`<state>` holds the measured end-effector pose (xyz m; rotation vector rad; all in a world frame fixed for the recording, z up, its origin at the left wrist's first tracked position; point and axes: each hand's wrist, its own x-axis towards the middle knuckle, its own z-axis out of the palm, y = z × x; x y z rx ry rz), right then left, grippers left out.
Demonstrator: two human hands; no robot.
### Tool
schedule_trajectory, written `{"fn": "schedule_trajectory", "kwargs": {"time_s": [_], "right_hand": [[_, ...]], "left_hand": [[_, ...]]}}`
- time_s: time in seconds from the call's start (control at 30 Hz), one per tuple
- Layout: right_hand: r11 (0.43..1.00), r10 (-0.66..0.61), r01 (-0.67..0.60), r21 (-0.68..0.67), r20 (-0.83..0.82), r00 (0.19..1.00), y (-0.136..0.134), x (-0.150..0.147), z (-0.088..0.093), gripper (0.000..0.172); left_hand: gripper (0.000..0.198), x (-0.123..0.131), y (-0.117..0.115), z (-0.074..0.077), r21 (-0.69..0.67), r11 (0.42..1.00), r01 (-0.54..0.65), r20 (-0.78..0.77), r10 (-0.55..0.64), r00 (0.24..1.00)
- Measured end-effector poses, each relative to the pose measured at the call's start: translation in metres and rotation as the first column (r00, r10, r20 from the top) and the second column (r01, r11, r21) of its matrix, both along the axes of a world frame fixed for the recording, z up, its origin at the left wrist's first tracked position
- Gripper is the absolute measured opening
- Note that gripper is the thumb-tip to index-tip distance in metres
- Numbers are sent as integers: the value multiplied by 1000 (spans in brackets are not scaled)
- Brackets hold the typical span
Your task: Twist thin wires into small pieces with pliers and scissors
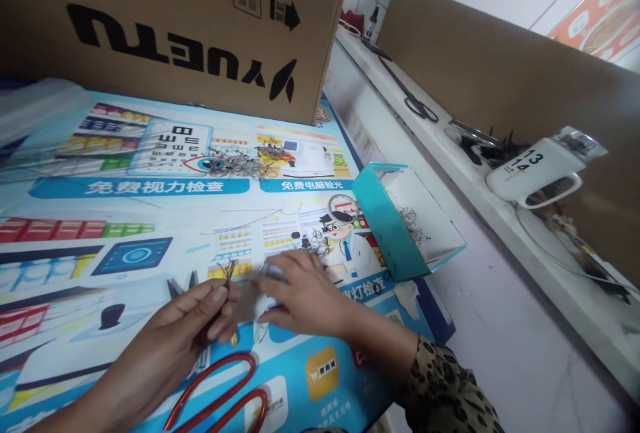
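Note:
My left hand (193,316) is closed in a pinch on a small bundle of thin dark wires (228,270), whose ends stick up past the thumb. My right hand (300,293) lies beside it on the printed poster (125,220), fingers together and pressing on something pale and blurred that I cannot make out. Red-handled scissors (220,396) lie just below my left hand. A loose pile of thin wire pieces (240,165) sits farther back on the poster. A small teal and white box (405,220) with wire bits inside lies open to the right of my right hand.
A large brown cardboard box (175,26) stands at the back of the poster. To the right a white ledge (500,213) carries black scissors (413,100), a white mug marked 13 14 (535,170), and a small bottle (371,23). A brown board (500,66) leans behind the ledge.

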<state>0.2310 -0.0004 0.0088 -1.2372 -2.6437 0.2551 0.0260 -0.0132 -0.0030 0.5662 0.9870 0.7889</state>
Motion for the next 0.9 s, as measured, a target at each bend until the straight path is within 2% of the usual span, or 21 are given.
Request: {"fn": "schedule_trajectory", "kwargs": {"time_s": [0.07,0.13,0.27,0.43,0.5,0.6,0.73,0.9], "right_hand": [[997,74,-74,4,63,995,-2,-9,-1,42],[998,64,-67,21,97,993,1,-7,-3,36],[996,-34,27,80,85,996,19,23,-3,27],[969,-220,227,93,-80,972,33,67,4,26],[975,-211,216,58,-80,974,33,74,5,34],[992,-126,126,9,0,992,31,72,2,45],[994,-109,108,16,53,993,34,68,-4,30],[983,-181,181,13,65,981,36,74,-2,27]], "left_hand": [[22,0,-1,0,14,1000,11,3,-11,1000],[23,0,-1,0,22,1000,21,0,-21,1000],[24,0,-2,1,19,999,27,-10,-27,1000],[23,-3,-2,-6,9,999,45,-13,-45,999],[21,-4,-1,-8,5,999,47,-6,-47,999],[19,-4,-1,-8,-1,999,40,10,-40,999],[19,-4,-2,-8,25,998,55,26,-55,998],[21,-3,-2,-7,33,999,41,-2,-41,999]]}}
